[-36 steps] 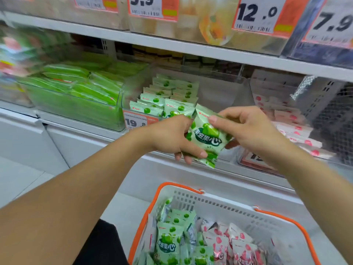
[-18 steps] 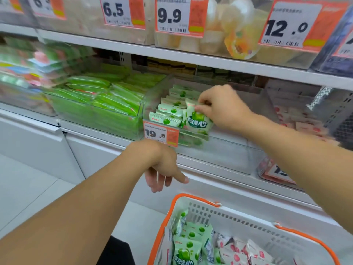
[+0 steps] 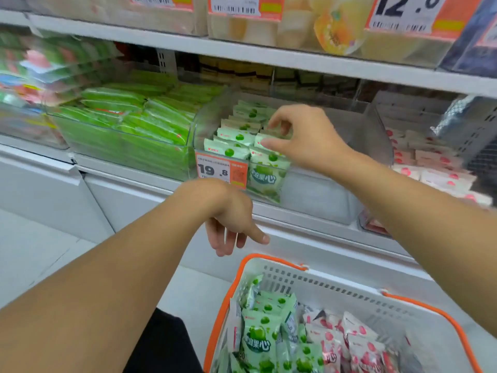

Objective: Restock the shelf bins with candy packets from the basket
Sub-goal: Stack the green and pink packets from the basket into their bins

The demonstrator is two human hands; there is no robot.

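A clear shelf bin point(image 3: 320, 192) holds rows of green-and-white candy packets point(image 3: 236, 138). One green packet point(image 3: 265, 179) stands upright at the bin's front, beside the 19.8 price tag point(image 3: 221, 170). My right hand point(image 3: 306, 138) hovers over these rows, thumb and fingers apart; the thumb tip touches the packet tops and grips nothing. My left hand point(image 3: 228, 222) hangs below the bin's front edge, fingers loosely curled and holding nothing, above the basket point(image 3: 322, 288). The white basket with an orange rim holds green packets point(image 3: 258, 337) on its left and pink packets point(image 3: 357, 343) on its right.
A bin of bright green bags point(image 3: 134, 125) sits left of the clear bin. A bin of pink-and-white packets point(image 3: 433, 170) sits to its right. The upper shelf point(image 3: 269, 56) hangs close above the bins. White floor point(image 3: 40, 251) lies at the left.
The green packet went from both hands into the front of the clear bin, carried by my right hand, which has now let go. My left hand dropped down toward the basket.
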